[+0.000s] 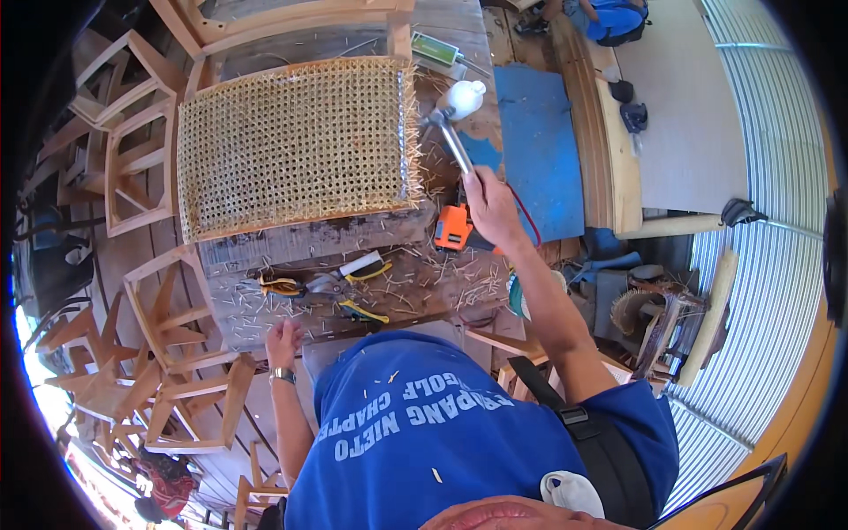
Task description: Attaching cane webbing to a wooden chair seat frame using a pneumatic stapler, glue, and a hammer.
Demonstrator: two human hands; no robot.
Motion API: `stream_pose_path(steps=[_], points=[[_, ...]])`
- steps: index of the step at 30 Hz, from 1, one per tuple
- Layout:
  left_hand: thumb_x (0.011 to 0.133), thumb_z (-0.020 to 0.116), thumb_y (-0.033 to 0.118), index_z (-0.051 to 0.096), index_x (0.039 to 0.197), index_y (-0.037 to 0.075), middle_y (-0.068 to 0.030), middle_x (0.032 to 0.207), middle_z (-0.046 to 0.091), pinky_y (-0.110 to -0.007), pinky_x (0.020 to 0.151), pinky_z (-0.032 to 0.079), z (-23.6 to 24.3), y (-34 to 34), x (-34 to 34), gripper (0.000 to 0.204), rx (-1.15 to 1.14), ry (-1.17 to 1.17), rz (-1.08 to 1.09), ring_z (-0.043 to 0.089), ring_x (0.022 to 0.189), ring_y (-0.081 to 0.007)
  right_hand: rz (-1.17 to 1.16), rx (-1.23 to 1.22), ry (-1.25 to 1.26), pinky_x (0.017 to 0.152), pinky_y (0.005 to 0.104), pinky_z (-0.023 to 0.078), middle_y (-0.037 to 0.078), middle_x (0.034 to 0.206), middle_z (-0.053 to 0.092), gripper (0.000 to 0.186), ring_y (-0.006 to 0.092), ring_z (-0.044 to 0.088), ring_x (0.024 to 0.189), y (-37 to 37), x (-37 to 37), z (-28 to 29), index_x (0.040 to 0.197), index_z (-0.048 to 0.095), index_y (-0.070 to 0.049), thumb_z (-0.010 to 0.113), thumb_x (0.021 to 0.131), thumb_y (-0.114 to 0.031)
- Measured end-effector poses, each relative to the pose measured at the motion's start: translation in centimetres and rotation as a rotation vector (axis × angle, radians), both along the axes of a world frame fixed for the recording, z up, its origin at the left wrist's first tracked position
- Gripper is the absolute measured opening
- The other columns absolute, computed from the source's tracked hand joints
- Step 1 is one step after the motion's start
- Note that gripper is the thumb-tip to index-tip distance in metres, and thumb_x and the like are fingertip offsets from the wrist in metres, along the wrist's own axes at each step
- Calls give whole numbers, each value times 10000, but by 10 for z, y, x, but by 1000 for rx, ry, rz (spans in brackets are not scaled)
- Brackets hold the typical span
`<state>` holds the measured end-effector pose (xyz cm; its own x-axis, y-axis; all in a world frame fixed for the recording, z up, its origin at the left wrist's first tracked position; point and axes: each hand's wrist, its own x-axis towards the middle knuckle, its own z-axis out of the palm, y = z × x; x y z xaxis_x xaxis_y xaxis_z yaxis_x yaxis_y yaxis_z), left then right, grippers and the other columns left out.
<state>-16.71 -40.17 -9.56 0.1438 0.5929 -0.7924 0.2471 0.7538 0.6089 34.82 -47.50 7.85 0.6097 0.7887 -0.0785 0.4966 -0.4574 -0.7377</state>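
Note:
My right hand (pixel 492 210) grips the handle of a metal hammer (pixel 456 146). The hammer's head is beside the right edge of a woven cane panel (pixel 296 146), where short cane ends stick out. A white bottle (pixel 465 99) stands just beyond the hammer head. My left hand (pixel 283 342) is low by the near edge of the workbench (pixel 243 322), fingers loosely bent and apart, with nothing seen in them. Between it and the panel lie yellow-and-black handled pliers (pixel 364 311), orange-handled pliers (pixel 283 286) and a white roll-like piece (pixel 360 263).
An orange-and-black tool (pixel 453 227) with a red cord sits beside my right forearm. A green-and-white tube (pixel 437 49) lies at the bench's far end. Cane scraps litter the wood. Bare chair frames (pixel 181 318) crowd the left; a blue board (pixel 541 155) and planks (pixel 618 150) are at right.

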Motion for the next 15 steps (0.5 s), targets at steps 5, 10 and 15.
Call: stream_pose_path(steps=[5,10,15], points=[[1012,630,303,591,1162,22,-105,982,714,-245,575,509,-7,-33,-57,320,-37,137,12,687,759,-156,93,169,-216,619,487,466,202,739,607,213,411,625,685,58,32,-28,1131,552,-56,483,1068,-247],[1006,614,356,596,1166,43,-95,974,718,-256,532,489,-4,-80,-102,353,-232,254,183,685,729,-151,43,81,-323,649,549,484,254,804,639,213,474,637,762,94,51,-44,1062,512,-33,518,1046,-246],[1005,605,377,617,1145,51,-74,955,724,-262,534,491,0,-110,-115,356,-283,381,156,681,714,-144,84,-46,-359,662,556,500,251,818,650,232,474,642,764,99,50,-31,1079,527,-32,514,1047,-261]])
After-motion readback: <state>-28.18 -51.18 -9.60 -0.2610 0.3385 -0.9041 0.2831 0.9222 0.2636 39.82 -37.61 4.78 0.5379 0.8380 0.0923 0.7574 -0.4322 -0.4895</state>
